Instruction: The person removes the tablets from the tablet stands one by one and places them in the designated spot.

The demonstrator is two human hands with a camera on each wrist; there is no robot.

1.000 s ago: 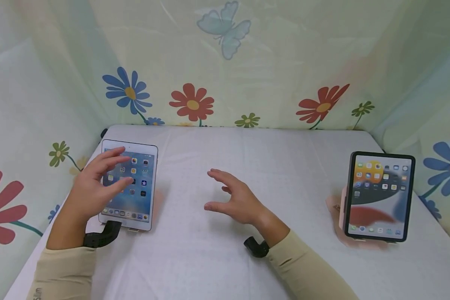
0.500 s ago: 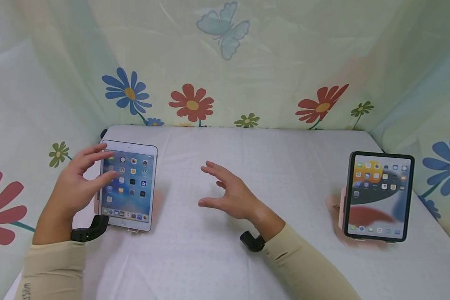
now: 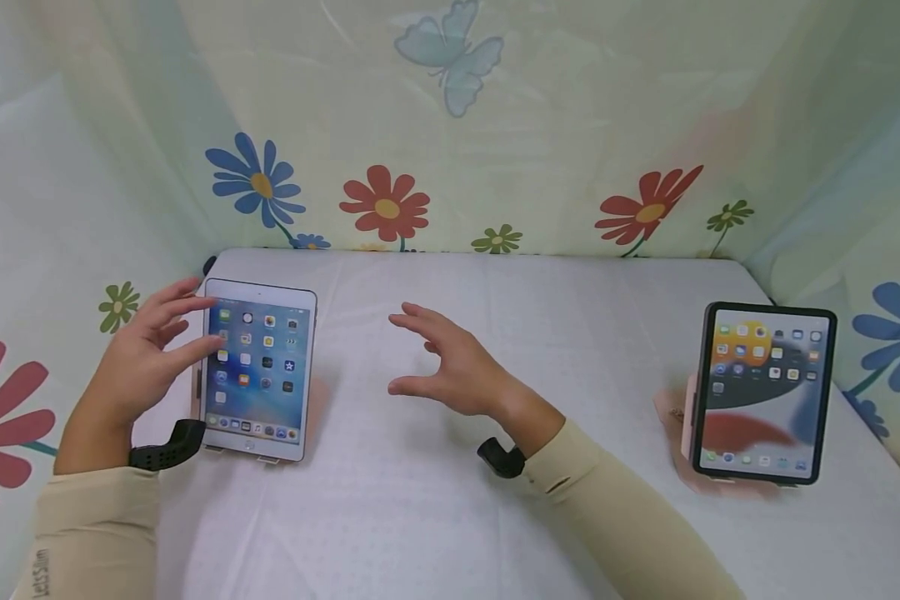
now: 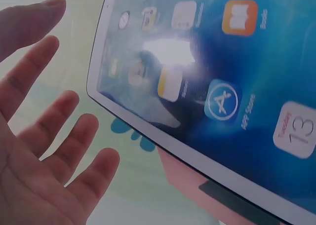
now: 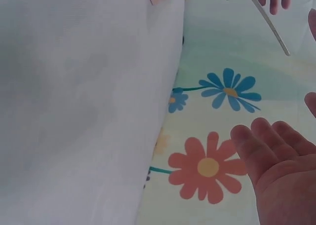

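A white-framed tablet (image 3: 258, 369) leans on a pink stand at the left of the table, its home screen lit. My left hand (image 3: 146, 354) hovers at its left edge with fingers spread and straight, holding nothing; the left wrist view shows those fingers (image 4: 44, 121) a little apart from the tablet (image 4: 217, 87). My right hand (image 3: 450, 367) floats above the middle of the table, fingers loosely spread, palm (image 5: 286, 175) empty. A black-framed tablet (image 3: 765, 392) stands on a pink stand at the far right.
A white cloth covers the table (image 3: 495, 500). Floral curtain walls (image 3: 450, 125) close in the back and both sides. Black wrist straps (image 3: 498, 458) sit on both sleeved forearms.
My left hand has slid left off the white tablet's screen to its left edge. My right hand has drifted a little up and left.
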